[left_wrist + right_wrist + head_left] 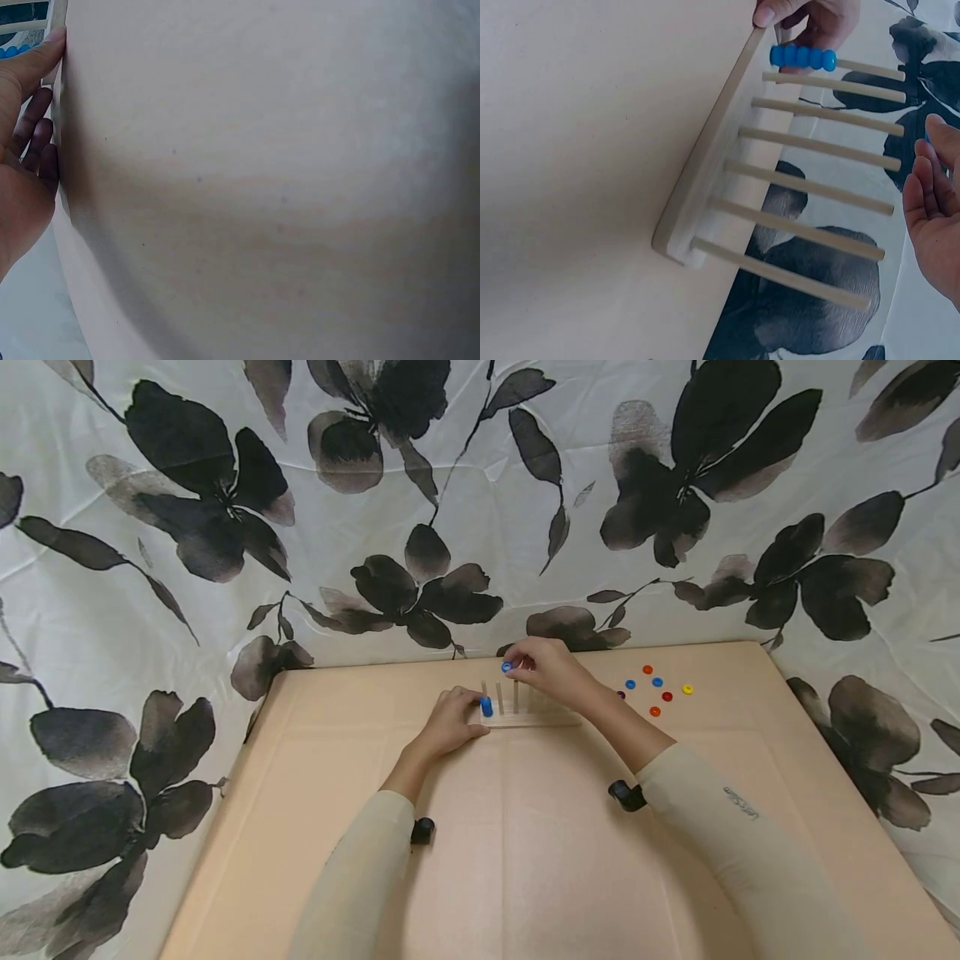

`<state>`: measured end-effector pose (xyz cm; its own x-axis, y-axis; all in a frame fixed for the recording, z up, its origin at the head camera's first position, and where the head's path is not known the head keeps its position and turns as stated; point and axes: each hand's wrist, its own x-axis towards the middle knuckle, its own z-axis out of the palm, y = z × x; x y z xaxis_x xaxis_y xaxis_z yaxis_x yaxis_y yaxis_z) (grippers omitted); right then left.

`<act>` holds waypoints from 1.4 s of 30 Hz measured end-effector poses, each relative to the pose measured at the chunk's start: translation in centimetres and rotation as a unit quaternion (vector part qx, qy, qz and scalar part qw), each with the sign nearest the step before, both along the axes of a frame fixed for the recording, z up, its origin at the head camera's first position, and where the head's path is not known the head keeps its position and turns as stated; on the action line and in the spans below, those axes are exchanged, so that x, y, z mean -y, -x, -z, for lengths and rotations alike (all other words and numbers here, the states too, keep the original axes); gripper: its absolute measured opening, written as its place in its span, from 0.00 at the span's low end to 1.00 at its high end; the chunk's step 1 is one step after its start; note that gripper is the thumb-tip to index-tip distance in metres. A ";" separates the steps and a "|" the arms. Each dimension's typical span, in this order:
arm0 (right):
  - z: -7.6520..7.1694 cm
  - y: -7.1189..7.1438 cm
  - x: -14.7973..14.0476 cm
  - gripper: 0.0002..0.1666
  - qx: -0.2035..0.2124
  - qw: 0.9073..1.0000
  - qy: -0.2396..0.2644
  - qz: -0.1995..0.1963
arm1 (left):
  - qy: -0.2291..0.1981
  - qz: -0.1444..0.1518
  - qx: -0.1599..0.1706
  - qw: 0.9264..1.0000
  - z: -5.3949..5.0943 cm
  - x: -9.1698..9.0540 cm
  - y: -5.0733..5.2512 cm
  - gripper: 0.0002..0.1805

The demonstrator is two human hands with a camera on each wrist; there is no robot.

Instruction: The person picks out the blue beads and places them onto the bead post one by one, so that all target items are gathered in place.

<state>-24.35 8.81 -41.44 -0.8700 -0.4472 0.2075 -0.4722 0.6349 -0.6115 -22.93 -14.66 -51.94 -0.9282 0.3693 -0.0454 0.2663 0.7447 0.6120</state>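
A wooden peg rack (534, 721) with a row of upright dowels stands near the table's far edge. Blue beads (802, 58) are stacked on the dowel at its left end; the other dowels (810, 184) are bare. My left hand (450, 722) grips that left end of the base, its thumb on the base's edge in the right wrist view. Above the rack, my right hand (555, 670) pinches one blue ring-shaped bead (507, 667) between thumb and fingers, close to the tops of the left-hand dowels. The right wrist view mostly hides this bead behind the fingers.
Several loose beads lie on the table right of the rack, among them a yellow bead (687, 689), a red bead (667, 697), an orange bead (655, 712) and a blue bead (657, 682). A floral cloth (525, 510) hangs behind the tan table (570, 860).
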 end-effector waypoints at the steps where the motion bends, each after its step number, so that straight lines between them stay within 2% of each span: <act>1: 0.0 0.0 0.2 0.09 0.000 1.000 -0.005 -0.002 | 0.001 0.001 -0.001 1.000 0.0 0.0 0.0 0.33; 8: 0.1 0.1 1.8 0.09 0.004 0.999 -0.031 -0.023 | 0.001 0.005 -0.009 1.000 -0.1 0.1 0.1 0.33; 23: 0.5 0.0 3.7 0.10 -0.011 0.997 -0.062 -0.040 | -0.004 0.008 -0.007 1.000 0.1 0.1 -0.1 0.33; 33: 1.2 -0.1 4.0 0.08 -0.003 0.998 -0.061 -0.029 | -0.001 0.016 -0.024 1.000 0.3 0.3 0.0 0.33; 42: 1.3 -0.3 4.0 0.08 0.009 0.997 -0.072 -0.019 | -0.003 0.013 -0.022 1.000 0.3 0.2 -0.1 0.34</act>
<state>-24.05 4.81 -42.78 -0.8547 -0.5041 0.1237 -0.4879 0.6989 -0.5231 -22.88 -14.84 -52.23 -0.9190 0.3942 -0.0021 0.3133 0.7335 0.6032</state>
